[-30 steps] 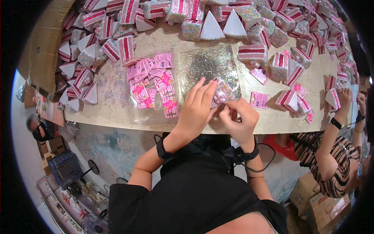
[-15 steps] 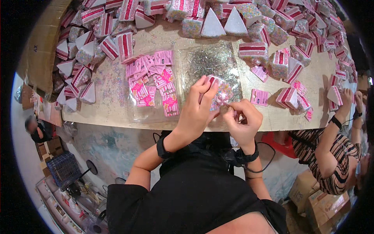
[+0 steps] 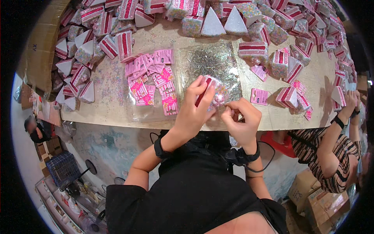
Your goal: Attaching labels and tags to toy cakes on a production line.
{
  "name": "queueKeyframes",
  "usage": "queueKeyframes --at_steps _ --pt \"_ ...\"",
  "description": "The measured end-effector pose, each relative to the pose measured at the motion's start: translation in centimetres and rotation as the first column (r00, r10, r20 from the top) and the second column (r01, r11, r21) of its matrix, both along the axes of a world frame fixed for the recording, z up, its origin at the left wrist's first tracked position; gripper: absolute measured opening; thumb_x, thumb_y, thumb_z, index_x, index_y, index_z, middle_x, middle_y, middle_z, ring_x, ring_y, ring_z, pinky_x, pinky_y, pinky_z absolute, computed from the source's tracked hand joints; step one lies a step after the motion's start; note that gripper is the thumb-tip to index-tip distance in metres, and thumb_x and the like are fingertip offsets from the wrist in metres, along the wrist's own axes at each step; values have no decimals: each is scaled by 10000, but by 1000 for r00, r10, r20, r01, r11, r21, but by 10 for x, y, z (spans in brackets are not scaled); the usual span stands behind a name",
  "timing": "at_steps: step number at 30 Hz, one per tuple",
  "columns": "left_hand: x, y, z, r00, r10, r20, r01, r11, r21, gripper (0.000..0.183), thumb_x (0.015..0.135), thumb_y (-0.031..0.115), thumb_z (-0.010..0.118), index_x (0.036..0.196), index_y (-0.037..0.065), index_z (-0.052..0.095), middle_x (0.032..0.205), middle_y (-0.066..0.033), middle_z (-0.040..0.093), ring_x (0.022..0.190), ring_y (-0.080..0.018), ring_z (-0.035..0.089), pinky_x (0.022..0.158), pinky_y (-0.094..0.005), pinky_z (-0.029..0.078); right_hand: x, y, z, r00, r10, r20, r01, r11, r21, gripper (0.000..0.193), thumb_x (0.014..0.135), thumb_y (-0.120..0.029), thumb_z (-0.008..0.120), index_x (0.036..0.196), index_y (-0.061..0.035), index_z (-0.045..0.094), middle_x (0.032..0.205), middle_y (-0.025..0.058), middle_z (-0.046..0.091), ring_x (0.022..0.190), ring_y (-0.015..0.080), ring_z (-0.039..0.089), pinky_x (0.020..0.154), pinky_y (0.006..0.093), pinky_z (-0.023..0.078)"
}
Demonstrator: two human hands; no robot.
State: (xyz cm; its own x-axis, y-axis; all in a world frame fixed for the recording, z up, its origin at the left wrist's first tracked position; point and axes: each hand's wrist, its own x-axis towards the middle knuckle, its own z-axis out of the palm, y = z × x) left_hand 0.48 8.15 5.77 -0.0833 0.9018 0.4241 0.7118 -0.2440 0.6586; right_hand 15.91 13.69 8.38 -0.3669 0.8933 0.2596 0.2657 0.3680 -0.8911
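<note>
A toy cake slice (image 3: 219, 93), with red and pink layers and sprinkle-covered frosting, is held over the near edge of the table. The fingers of my left hand (image 3: 190, 111) are wrapped round its left side. Close to the slice's lower right, my right hand (image 3: 246, 117) has its thumb and forefinger pinched together; whatever is between them is too small to make out. Just behind the slice lies a clear tray of thin silvery metal pieces (image 3: 208, 58). Left of that, pink printed cards (image 3: 167, 91) lie in another clear tray (image 3: 136, 114).
Many cake slices (image 3: 233, 23) are heaped along the far side and both ends of the table (image 3: 105, 113). Loose pink cards (image 3: 259, 96) lie to the right. A cardboard box (image 3: 43, 54) stands at the left. At the right, another person's hands (image 3: 352, 100) are over the table.
My left hand has shifted slightly left and turned the slice a little. My right hand stays pinched beside it. The other person's hands have moved slightly.
</note>
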Motion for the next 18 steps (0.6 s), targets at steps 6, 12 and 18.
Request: queueKeyframes --at_steps 6,12,18 --pt "-7 -2 2 987 -44 -152 55 996 69 628 565 28 805 1166 54 623 1149 -137 482 1202 -400 460 956 -435 454 17 14 -8 966 36 -255 -208 692 -692 57 818 -24 600 778 8 625 665 -57 557 542 1 463 475 163 340" --pt "-3 -5 9 995 -16 -101 12 999 -41 645 542 62 823 1157 88 633 1120 -121 484 1094 -370 481 934 -448 441 3 3 0 993 -98 -58 56 862 -504 40 783 2 631 750 15 611 616 -25 542 517 17 468 458 202 384" --pt "3 -1 5 999 -1 -32 -2 998 -71 675 508 85 847 1145 112 628 1085 -104 472 1086 -356 480 903 -445 426 12 14 0 996 11 90 9 977 -213 57 722 12 660 731 -2 605 621 32 550 509 70 508 473 229 410"
